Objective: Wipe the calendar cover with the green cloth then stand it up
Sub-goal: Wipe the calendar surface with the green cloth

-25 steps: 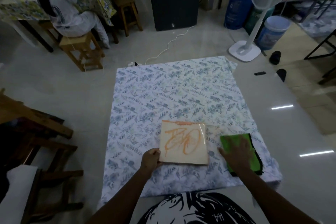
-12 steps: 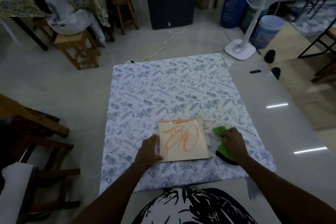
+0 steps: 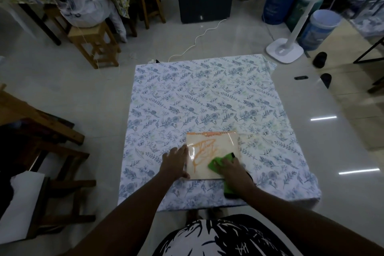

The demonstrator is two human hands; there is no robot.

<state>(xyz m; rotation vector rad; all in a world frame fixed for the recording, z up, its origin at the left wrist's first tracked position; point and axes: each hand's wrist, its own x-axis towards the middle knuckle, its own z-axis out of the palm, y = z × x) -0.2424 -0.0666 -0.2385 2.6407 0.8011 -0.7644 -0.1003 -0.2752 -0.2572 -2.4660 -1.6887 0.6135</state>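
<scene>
my right hand has carried the green cloth from beside the calendar onto its cover, pressing it flat — wiping begins; left hand, open, pins the left edge.

Right hand presses green cloth on flat calendar; left hand steadies it.

Beyond the calendar, the floral-cloth surface lies bare; my hands could pass freely there. My left hand blocks the calendar's left edge, my right hand its near-right corner.
</scene>
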